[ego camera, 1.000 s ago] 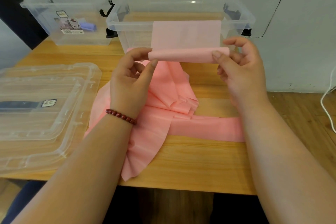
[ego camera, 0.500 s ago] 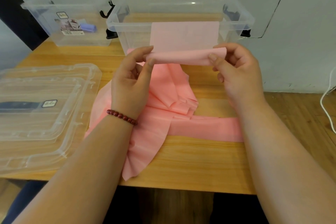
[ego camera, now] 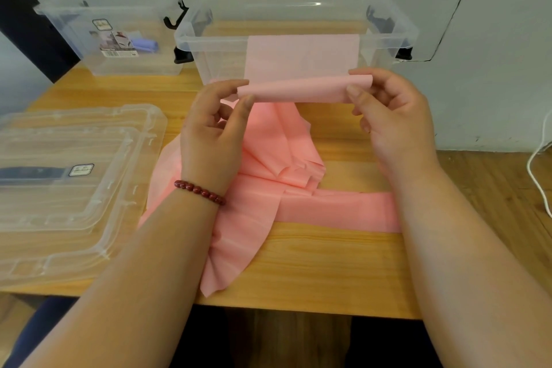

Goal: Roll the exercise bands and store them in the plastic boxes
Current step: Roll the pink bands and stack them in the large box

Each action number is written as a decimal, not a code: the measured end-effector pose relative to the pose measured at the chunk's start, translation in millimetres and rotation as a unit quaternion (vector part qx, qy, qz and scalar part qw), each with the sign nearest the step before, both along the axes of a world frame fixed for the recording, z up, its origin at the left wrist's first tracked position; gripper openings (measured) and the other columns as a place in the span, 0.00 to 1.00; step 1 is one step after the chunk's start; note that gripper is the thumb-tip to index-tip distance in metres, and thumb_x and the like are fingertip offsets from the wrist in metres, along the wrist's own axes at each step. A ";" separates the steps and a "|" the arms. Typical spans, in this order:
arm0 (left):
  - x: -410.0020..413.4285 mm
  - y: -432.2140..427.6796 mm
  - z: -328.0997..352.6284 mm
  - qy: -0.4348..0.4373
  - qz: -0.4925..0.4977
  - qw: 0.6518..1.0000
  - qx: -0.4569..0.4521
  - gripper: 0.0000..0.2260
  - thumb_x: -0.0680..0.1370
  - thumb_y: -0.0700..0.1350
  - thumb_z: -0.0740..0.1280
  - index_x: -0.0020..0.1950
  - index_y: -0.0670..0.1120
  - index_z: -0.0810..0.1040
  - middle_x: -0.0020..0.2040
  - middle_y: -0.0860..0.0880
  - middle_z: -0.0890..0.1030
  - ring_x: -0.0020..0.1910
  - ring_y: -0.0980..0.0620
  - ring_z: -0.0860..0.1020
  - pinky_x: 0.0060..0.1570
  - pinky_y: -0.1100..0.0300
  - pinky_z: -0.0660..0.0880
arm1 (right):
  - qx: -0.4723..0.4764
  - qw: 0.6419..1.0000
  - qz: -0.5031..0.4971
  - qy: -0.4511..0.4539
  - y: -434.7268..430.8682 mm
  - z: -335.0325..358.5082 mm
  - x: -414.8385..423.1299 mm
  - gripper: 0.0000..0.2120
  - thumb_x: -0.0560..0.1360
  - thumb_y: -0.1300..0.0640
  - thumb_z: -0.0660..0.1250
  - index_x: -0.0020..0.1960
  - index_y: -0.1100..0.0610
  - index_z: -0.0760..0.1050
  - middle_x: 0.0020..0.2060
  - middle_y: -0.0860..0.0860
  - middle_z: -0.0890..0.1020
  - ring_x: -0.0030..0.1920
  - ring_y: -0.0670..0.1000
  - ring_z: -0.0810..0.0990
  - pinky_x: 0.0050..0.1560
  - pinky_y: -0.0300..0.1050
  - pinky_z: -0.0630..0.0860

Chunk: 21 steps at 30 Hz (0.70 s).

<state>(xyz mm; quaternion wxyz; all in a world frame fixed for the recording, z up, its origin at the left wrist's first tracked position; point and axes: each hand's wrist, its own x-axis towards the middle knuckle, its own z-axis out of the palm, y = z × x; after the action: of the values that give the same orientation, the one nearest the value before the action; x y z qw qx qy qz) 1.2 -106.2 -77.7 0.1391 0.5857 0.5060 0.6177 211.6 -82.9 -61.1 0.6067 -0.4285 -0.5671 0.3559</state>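
Pink exercise band | roll lies left-right, in front of the clear box | your left hand and right hand each pinch one end | tail trails toward you

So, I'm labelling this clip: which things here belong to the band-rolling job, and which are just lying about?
In the job:
pink band, its rolled end pinched by left hand and right hand
near clear box
far clear box with a purple roll inside

Lying about:
stacked lids
white cable
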 end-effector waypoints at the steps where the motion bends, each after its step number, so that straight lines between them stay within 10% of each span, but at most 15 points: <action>1: 0.2 -0.4 0.2 -0.009 -0.004 1.000 -0.004 0.07 0.79 0.45 0.68 0.56 0.52 0.77 0.47 0.48 0.78 0.36 0.59 0.72 0.40 0.72 0.69 | 0.005 1.000 -0.008 -0.005 0.1 -0.3 0.1 0.07 0.74 0.55 0.70 0.50 0.45 0.79 0.38 0.40 0.81 0.40 0.43 0.76 0.40 0.37 0.71; 14: 1.4 -1.4 3.2 -0.039 -0.026 0.999 0.002 0.09 0.77 0.41 0.70 0.56 0.47 0.79 0.46 0.51 0.79 0.37 0.62 0.72 0.39 0.70 0.70 | 0.006 1.000 0.021 0.012 -2.4 2.2 -0.4 0.07 0.74 0.56 0.69 0.51 0.48 0.77 0.37 0.46 0.76 0.38 0.44 0.75 0.38 0.34 0.70; 21: 0.8 -2.1 3.3 -0.065 -0.036 0.997 0.020 0.09 0.76 0.45 0.71 0.54 0.56 0.77 0.45 0.52 0.79 0.39 0.44 0.75 0.41 0.61 0.75 | 0.008 1.000 -0.003 0.012 0.6 -1.1 0.4 0.04 0.71 0.52 0.71 0.44 0.44 0.78 0.36 0.40 0.79 0.39 0.45 0.75 0.38 0.39 0.69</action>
<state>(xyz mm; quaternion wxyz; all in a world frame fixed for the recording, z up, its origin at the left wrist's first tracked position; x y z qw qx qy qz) 2.0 -108.3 -74.4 0.1823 0.5647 0.4618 0.6592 212.0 -82.3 -62.2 0.6175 -0.4210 -0.5616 0.3550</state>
